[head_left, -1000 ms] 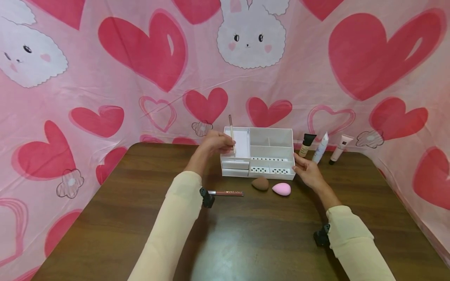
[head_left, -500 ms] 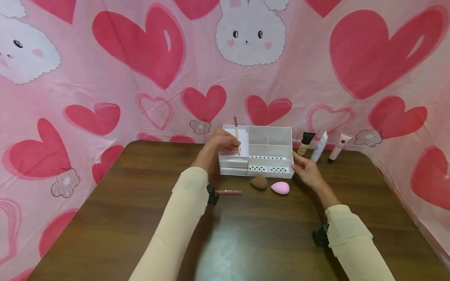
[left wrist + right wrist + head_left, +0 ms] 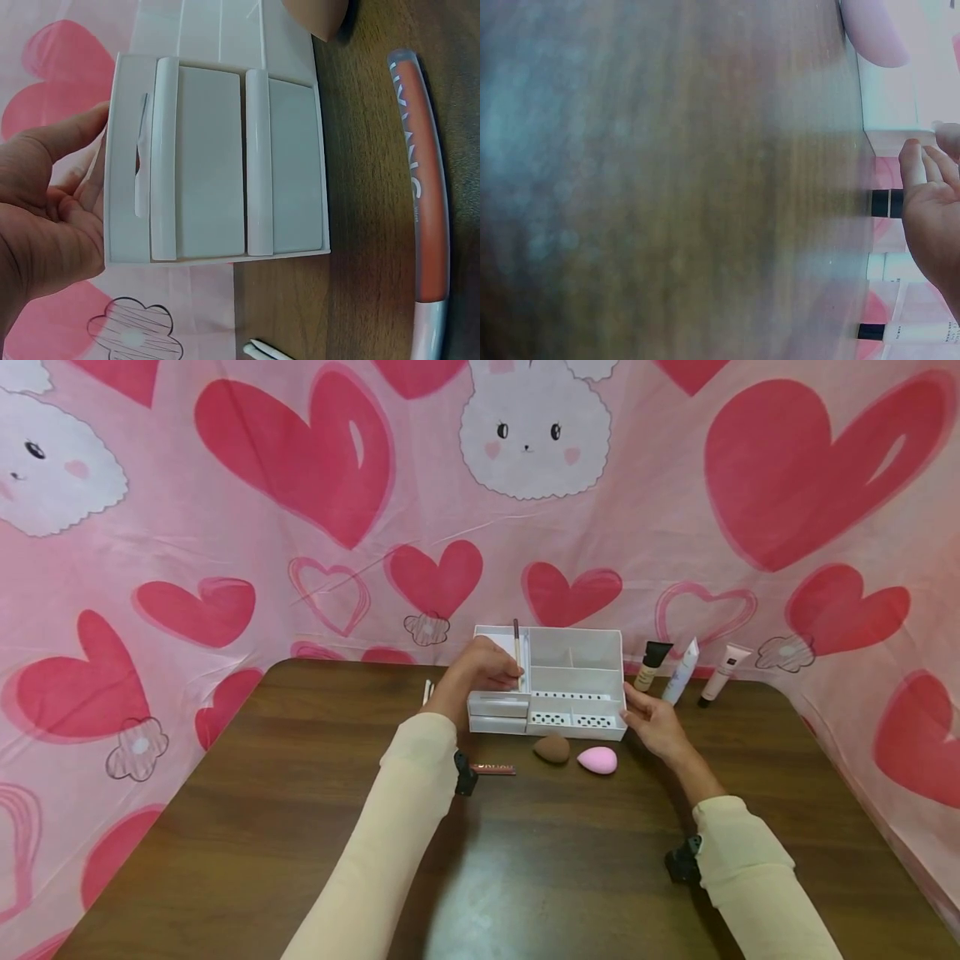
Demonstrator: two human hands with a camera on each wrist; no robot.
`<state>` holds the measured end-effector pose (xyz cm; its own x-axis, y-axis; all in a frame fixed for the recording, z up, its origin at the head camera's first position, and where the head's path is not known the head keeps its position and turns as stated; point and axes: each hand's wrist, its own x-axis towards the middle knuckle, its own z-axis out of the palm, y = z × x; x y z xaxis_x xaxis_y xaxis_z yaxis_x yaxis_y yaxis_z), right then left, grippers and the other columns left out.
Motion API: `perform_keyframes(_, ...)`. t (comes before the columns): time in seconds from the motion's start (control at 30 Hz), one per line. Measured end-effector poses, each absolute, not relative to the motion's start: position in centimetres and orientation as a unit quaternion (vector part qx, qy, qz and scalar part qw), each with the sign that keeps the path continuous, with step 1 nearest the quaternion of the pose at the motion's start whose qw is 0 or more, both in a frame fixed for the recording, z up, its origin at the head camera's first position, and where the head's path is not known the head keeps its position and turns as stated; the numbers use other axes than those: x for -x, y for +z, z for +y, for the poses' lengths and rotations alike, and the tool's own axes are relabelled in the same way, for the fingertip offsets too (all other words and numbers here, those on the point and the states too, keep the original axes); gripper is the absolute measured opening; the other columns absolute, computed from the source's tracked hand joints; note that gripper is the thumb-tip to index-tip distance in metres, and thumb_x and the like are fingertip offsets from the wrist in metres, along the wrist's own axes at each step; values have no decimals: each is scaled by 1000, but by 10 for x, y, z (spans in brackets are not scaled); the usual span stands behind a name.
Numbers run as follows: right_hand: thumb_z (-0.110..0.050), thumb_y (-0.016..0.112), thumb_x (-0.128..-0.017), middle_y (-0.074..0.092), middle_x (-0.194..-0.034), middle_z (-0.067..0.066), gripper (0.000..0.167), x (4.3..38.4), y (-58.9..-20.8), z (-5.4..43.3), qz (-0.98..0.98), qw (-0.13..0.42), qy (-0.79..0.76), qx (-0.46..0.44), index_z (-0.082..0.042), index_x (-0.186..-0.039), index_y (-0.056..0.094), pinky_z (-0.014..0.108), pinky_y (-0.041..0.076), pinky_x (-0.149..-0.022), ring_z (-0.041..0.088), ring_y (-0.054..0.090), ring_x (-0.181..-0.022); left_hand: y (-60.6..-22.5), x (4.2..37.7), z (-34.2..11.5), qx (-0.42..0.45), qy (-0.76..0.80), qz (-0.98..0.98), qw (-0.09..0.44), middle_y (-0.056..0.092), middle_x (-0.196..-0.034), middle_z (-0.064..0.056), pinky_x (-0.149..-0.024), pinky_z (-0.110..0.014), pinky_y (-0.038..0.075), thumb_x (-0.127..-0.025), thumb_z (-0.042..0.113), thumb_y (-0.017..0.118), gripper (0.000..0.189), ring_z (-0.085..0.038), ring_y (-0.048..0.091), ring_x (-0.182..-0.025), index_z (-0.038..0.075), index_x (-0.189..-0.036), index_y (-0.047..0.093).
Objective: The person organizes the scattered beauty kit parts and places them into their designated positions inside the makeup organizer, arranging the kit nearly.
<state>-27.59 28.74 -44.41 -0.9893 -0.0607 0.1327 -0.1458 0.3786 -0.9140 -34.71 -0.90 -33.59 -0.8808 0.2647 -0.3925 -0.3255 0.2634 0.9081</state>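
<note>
Pink heart-and-rabbit cloth (image 3: pixel 637 535) fills the upper frame behind a dark wooden table (image 3: pixel 555 877). Near centre, the left hand (image 3: pixel 483 664) pinches a slim dark-tipped stick (image 3: pixel 517 647), nearly upright, over the left compartment of a white organizer (image 3: pixel 551 647). Right hand (image 3: pixel 658 727), fingers mostly extended, touches the organizer's right side. Just below lie a brown sponge (image 3: pixel 552 749) and a pink sponge (image 3: pixel 597 761); three tubes (image 3: pixel 681 673) stand right of centre.

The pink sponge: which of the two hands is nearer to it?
Right. The right hand is at the right end of the white organizer, close to the pink sponge; the left hand is farther away, at the left end.
</note>
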Motion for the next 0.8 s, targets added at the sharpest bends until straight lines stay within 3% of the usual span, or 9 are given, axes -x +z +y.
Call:
perform_keyframes(0.3,9,51,-99,33,-156,32,56,277,-445,289,-828,39,555,-66,13,-151,31,-4,43,-87,44,37,-142,-336,349,-6,19,586,768,256,65,-56,-5,-54,-20,56,-90,-4,69,11,-10,63,-52,-3,-79,66)
perform_keyframes(0.57,8,52,-100,34,-156,32,56,277,-445,289,-830,40,552,-65,12,-151,31,-3,43,-88,39,39,-141,-338,350,-2,20,581,772,257,64,-53,-3,-53,-19,55,-90,-4,69,14,-9,62,-50,-2,-76,65)
perform_keyframes(0.67,7,53,-100,34,-155,33,56,278,-447,290,-829,43,553,-67,12,-151,31,-4,42,-88,32,42,-141,-339,350,-2,21,578,774,259,64,-52,-3,-53,-18,54,-90,-3,69,20,-8,62,-50,1,-71,63)
perform_keyframes(0.8,5,56,-98,35,-149,41,56,278,-454,293,-811,70,572,-103,17,-148,34,-2,45,-87,7,54,-128,-339,350,-2,26,575,776,258,64,-51,-2,-52,-18,54,-89,-3,70,20,-7,62,-49,1,-70,64)
